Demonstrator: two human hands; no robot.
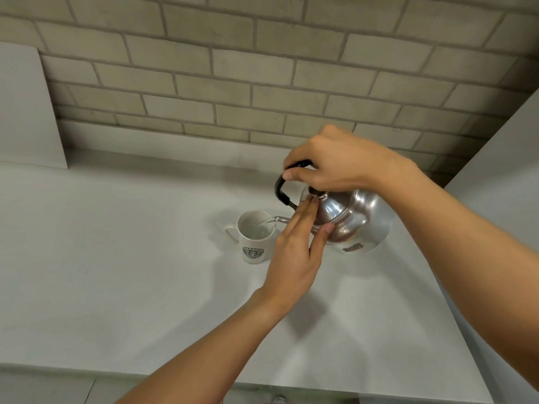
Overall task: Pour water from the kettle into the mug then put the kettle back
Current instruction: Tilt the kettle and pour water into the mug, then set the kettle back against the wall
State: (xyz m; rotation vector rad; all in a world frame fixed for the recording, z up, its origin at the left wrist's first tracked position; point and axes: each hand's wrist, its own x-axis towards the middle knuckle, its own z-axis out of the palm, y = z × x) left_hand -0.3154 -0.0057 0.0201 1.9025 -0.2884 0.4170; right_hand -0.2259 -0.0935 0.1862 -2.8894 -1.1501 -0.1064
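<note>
A shiny metal kettle [354, 217] with a black handle is tilted leftward above the counter, its thin spout over the rim of a white mug [256, 239]. The mug has a round dark logo and its handle points left; a thin stream of water runs into it. My right hand [335, 163] is shut on the kettle's black handle from above. My left hand [297, 246] lies flat with fingers extended against the kettle's lid and front, hiding part of the spout base.
The white counter [131, 272] runs to a front edge near the bottom. A beige brick wall [233, 83] stands behind. A white panel [26, 112] leans at the far left, and a white side wall [501, 170] closes the right.
</note>
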